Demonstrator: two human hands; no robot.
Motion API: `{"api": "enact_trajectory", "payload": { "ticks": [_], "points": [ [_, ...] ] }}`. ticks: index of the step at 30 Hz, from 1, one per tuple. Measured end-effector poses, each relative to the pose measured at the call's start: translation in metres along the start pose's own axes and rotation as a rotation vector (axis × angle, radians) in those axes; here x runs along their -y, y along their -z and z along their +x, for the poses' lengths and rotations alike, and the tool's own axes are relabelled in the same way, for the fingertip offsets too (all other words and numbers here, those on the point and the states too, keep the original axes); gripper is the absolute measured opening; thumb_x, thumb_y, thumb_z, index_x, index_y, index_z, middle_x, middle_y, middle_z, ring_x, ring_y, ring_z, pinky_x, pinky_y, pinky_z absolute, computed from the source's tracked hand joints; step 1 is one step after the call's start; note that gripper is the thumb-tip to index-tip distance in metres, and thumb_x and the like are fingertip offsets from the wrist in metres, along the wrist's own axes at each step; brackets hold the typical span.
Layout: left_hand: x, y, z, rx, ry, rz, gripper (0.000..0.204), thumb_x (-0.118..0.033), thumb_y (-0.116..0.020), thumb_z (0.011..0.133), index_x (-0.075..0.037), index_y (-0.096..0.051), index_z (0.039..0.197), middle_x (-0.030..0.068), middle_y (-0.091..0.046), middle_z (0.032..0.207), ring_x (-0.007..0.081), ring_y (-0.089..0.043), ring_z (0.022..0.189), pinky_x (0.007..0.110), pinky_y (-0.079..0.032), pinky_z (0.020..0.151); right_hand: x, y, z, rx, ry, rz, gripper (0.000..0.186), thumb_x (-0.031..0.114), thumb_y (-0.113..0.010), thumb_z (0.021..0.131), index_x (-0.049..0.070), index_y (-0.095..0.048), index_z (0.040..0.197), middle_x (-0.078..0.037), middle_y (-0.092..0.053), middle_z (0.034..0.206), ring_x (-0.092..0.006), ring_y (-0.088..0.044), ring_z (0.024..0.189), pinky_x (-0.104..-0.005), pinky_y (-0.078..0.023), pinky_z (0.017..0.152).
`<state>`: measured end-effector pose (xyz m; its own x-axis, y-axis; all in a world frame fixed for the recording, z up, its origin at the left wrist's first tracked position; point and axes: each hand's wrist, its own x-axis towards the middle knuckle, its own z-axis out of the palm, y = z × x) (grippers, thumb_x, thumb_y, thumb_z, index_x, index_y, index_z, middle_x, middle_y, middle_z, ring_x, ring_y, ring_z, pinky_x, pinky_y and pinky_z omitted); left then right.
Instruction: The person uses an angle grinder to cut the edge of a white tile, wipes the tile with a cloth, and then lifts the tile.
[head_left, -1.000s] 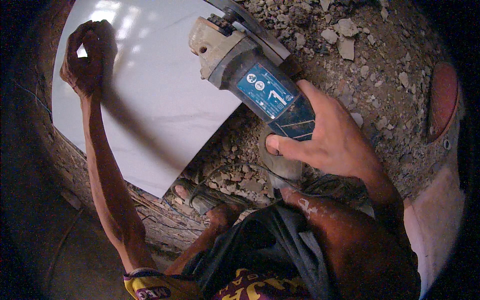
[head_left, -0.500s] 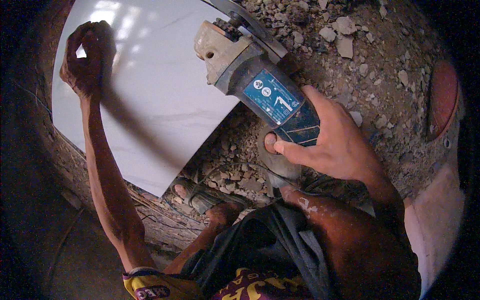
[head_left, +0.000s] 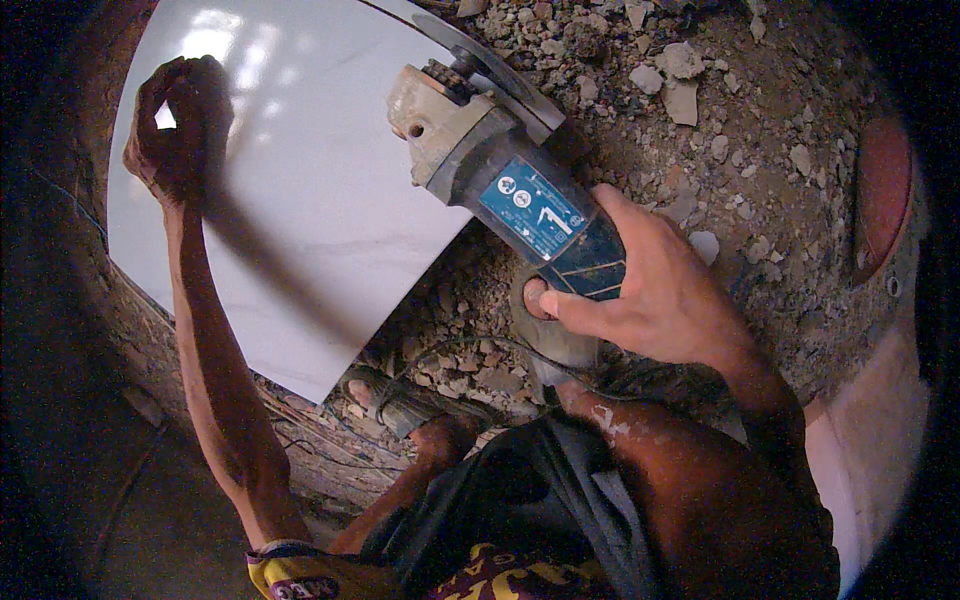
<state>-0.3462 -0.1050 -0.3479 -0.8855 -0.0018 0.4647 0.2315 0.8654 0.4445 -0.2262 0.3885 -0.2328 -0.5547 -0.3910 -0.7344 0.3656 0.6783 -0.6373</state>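
My left hand (head_left: 172, 135) rests on a large white glossy marble-patterned tile (head_left: 300, 200), fingers curled; whether it holds anything is hidden. My right hand (head_left: 660, 295) is wrapped round the body of a dusty grey and dark blue angle grinder (head_left: 500, 185) with a blue label. The grinder lies at a slant over the tile's right edge, its head toward the far side. Its cutting disc (head_left: 528, 100) stands on edge beside that edge; whether it touches the tile, I cannot tell.
Rubble and broken chips (head_left: 680, 90) cover the ground to the right and under the tile's near edge. A dark cable (head_left: 480, 335) crosses near my sandalled feet (head_left: 410, 420). A reddish round object (head_left: 882, 200) sits at the far right, above a pale surface (head_left: 865, 430).
The grinder in my right hand has shifted a little toward me. My left hand and the tile also sit slightly lower in the view.
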Motion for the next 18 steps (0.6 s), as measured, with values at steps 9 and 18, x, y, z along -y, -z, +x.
{"api": "enact_trajectory", "payload": {
  "ticks": [9, 18],
  "points": [
    [0.0, 0.002, -0.001, 0.012, -0.023, 0.007, 0.018, -0.017, -0.075, 0.105, -0.02, -0.082, 0.122, -0.0022, -0.086, 0.118, 0.0169, -0.082, 0.107, 0.034, -0.063, 0.093, -0.014, -0.004, -0.014, -0.044, 0.053, 0.077, 0.085, 0.039, -0.092, 0.083, -0.011, -0.055, 0.14, -0.031, -0.075, 0.109, -0.0452, -0.077, 0.103, -0.0529, -0.061, 0.092],
    [0.001, 0.002, -0.001, 0.002, -0.023, 0.062, 0.018, -0.018, -0.075, 0.105, -0.02, -0.082, 0.122, -0.0015, -0.086, 0.118, 0.0183, -0.082, 0.11, 0.036, -0.062, 0.096, -0.013, -0.006, -0.013, -0.057, -0.001, 0.005, 0.096, 0.041, -0.093, 0.082, -0.015, -0.049, 0.148, -0.034, -0.074, 0.115, -0.0454, -0.077, 0.108, -0.0518, -0.06, 0.097]
  ]
}}
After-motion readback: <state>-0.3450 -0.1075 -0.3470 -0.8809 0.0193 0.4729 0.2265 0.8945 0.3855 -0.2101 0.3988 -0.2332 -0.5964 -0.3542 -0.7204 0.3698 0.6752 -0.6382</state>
